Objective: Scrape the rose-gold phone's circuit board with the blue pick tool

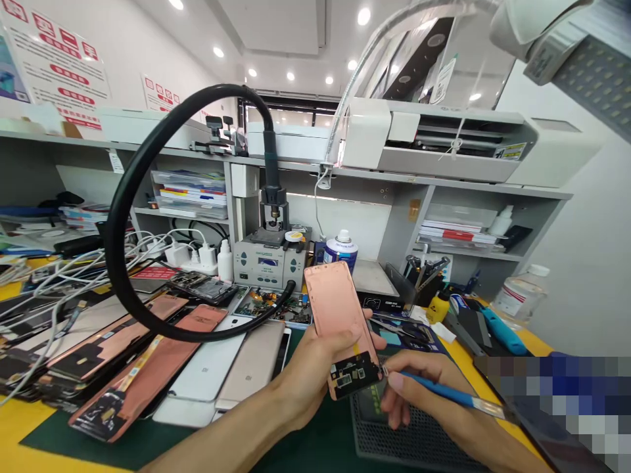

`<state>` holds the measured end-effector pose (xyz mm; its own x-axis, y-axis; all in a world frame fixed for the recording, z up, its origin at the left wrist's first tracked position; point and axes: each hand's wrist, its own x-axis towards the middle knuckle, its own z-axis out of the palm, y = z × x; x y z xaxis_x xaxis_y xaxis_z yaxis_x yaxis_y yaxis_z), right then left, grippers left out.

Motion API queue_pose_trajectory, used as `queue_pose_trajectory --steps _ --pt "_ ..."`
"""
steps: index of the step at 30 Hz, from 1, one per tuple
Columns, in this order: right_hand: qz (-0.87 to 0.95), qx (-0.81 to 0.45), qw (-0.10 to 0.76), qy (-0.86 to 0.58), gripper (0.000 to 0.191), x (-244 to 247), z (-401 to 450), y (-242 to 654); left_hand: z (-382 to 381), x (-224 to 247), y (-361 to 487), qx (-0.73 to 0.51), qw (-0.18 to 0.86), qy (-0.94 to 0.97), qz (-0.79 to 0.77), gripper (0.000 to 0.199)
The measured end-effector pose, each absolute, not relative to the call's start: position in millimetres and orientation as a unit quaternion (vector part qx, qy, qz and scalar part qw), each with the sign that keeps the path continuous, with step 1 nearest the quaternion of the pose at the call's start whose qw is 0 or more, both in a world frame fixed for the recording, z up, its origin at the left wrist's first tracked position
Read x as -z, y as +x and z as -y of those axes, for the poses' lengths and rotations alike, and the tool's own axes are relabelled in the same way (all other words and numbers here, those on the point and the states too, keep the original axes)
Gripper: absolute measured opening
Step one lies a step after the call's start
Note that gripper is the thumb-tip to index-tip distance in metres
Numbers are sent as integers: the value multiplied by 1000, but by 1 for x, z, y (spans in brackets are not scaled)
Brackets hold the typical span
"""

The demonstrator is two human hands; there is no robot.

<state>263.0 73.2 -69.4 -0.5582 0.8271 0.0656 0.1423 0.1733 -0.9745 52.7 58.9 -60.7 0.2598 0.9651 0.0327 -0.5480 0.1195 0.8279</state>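
Note:
A copper-coloured phone screen frame (336, 302), its lower end black with small parts, stands tilted in my left hand (318, 358). My left thumb lies across its face and the fingertips show at its right edge. My right hand (419, 387) is closed around a slim blue-handled brush (446, 391), whose metal collar points to the lower right. The right thumb and forefinger meet at the frame's lower right edge, by a small pale piece (384, 371) I cannot make out clearly. Beneath that hand lies a black perforated mat (399, 440).
Several phone shells and frames (204, 358) lie at left on the green mat (59, 437). A thick black hose (116, 197) loops up from the soldering station (269, 263). A spray can (341, 248), tweezers (394, 325), a yellow bottle (438, 307) and a clear bottle (522, 292) stand behind and right.

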Motion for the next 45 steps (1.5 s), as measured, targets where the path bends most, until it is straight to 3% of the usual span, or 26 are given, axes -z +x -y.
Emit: queue_pose_trajectory --steps 4,9,12,16,20,23,31,37,45 --pt "691 -457 390 -402 36 69 -77 273 -62 53 46 -564 720 332 -231 43" --pt "653 -413 499 -392 40 66 -85 278 -66 51 41 -555 755 298 -184 62" --pt "661 -390 524 -369 32 58 -79 268 -69 54 39 -551 763 290 -174 69" --pt "745 -346 460 -336 22 44 -59 237 -70 55 37 -559 762 279 -171 68" --pt "807 -184 479 -291 12 44 -50 208 -69 53 38 -574 752 270 -180 65" --pt "824 -140 480 -266 12 55 -53 202 -68 55 40 -577 749 266 -186 62" --pt "822 -148 473 -281 11 69 -61 212 -68 64 45 -568 757 246 -208 56" --pt "836 -125 462 -266 26 74 -56 213 -66 62 46 -571 752 243 -222 54" --pt "841 -154 446 -265 18 81 -59 216 -66 64 50 -562 747 227 -274 52"
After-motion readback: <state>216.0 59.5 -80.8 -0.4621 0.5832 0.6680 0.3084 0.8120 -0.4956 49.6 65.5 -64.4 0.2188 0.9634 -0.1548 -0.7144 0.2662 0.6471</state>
